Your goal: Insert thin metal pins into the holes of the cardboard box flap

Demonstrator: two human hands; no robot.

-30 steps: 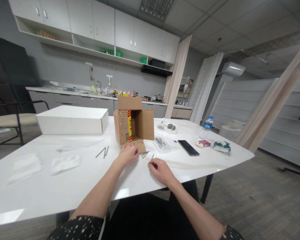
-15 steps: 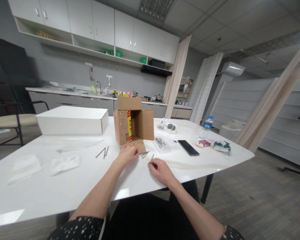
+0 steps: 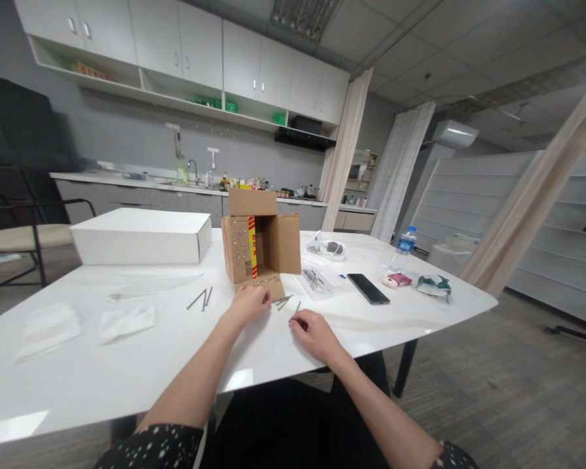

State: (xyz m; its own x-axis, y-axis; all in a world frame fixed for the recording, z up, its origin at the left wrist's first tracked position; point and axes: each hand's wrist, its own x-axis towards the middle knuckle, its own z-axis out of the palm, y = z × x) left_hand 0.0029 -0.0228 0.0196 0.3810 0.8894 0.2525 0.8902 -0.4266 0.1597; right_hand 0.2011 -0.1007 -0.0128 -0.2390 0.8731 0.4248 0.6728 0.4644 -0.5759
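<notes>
White cloths, two: one folded cloth (image 3: 48, 329) and one smaller cloth (image 3: 127, 322), both at nine o'clock of our hands. White carton (image 3: 139, 240), closed, ten o'clock. Three metal nails (image 3: 206, 298), lying between nine and ten. Left hand (image 3: 251, 303), fingers curled together just beside the lower flap of the cardboard box; we cannot tell whether they grip anything. Cardboard box (image 3: 287, 244), twelve o'clock, flaps spread, mouth towards us, its left face set with small pale dots. Small cluster of nails (image 3: 283, 301), loose on the table (image 3: 185, 365) between our hands. Right hand (image 3: 315, 333), fingers bent inward, thumb and forefinger close together at a single nail (image 3: 298, 306); we cannot tell whether it is pinched. Clear packet with metal pieces (image 3: 317, 283), one o'clock. Black phone (image 3: 368, 288), flat, between two and three. Red-and-white packet (image 3: 397, 280), likewise. Water bottle (image 3: 404, 251), upright, blue-capped, two o'clock. Crumpled green-and-white wrapper (image 3: 433, 288), near three.
</notes>
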